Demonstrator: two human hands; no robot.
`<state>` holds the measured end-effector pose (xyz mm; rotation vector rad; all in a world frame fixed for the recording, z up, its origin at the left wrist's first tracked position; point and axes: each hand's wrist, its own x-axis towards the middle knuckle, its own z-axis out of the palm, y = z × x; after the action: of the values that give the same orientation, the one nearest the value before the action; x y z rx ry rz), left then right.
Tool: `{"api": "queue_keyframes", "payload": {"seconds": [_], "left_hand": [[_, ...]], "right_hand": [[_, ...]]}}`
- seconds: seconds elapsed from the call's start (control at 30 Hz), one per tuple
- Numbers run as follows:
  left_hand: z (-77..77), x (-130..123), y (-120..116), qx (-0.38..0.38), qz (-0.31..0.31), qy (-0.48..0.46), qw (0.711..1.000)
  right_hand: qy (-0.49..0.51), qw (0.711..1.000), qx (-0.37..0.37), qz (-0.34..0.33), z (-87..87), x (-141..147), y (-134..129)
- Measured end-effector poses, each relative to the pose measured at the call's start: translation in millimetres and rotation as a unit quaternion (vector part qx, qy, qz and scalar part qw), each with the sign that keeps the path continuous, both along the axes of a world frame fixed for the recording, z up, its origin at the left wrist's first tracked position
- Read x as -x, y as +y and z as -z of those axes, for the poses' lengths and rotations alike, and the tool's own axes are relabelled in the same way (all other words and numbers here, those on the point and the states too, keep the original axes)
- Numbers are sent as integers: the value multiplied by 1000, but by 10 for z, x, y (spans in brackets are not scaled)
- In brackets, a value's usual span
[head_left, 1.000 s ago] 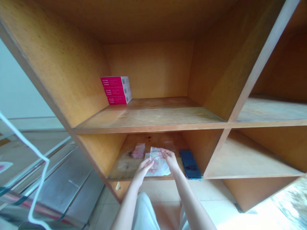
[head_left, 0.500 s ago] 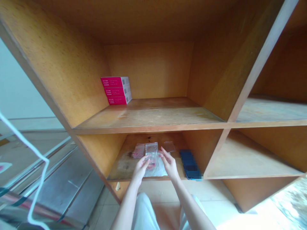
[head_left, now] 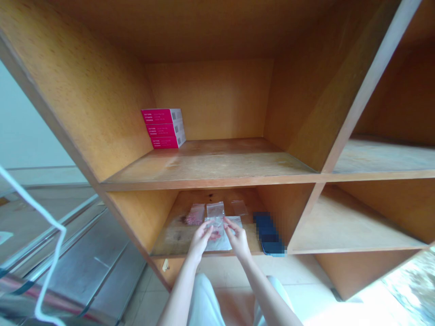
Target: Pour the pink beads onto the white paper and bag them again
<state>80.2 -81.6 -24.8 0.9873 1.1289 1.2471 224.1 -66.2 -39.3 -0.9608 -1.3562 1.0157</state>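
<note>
In the lower shelf compartment, both hands are at a small clear plastic bag (head_left: 215,230) with something reddish in its lower part. My left hand (head_left: 200,241) pinches the bag's left side between thumb and fingers. My right hand (head_left: 237,237) has thumb and fingertips closed at its upper right edge. Under the bag lies a whitish plastic sheet or larger bag (head_left: 219,245). Just beyond it, a clear zip bag (head_left: 215,209) lies flat. To its left rests a clear bag holding small pink pieces (head_left: 195,216), and to the right another flat clear bag (head_left: 239,208).
A blurred dark blue object (head_left: 269,233) lies at the compartment's right side. Three stacked pink-and-white boxes (head_left: 163,129) stand on the upper shelf (head_left: 217,158). At the left are a white cable (head_left: 54,260) and a grey metal surface (head_left: 98,262).
My right hand has come down and inward, its fingers closing at the small bag's edge. My left hand stays nearly in place on the bag.
</note>
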Motion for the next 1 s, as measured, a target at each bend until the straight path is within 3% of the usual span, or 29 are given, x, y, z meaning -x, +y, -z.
{"api": "queue_keyframes", "payload": {"seconds": [0.17, 0.33, 0.63, 0.8, 0.9, 1.0], "left_hand": [[14, -2, 17, -2, 4, 2, 1000], [133, 65, 73, -6, -10, -8, 1000], [421, 282, 180, -27, -68, -93, 993], [482, 287, 187, -37, -61, -93, 993], [479, 276, 175, -31, -65, -85, 994], [470, 279, 167, -27, -64, -86, 994]], "right_hand": [[14, 1000, 18, 18, -17, 33, 22], [2, 999, -3, 46, -27, 10, 147], [-29, 992, -21, 117, 126, -294, 814], [-177, 967, -12, 183, 278, -421, 1172], [-326, 926, 16, 192, 359, -450, 1283], [-406, 894, 10, 191, 431, -449, 1305]]}}
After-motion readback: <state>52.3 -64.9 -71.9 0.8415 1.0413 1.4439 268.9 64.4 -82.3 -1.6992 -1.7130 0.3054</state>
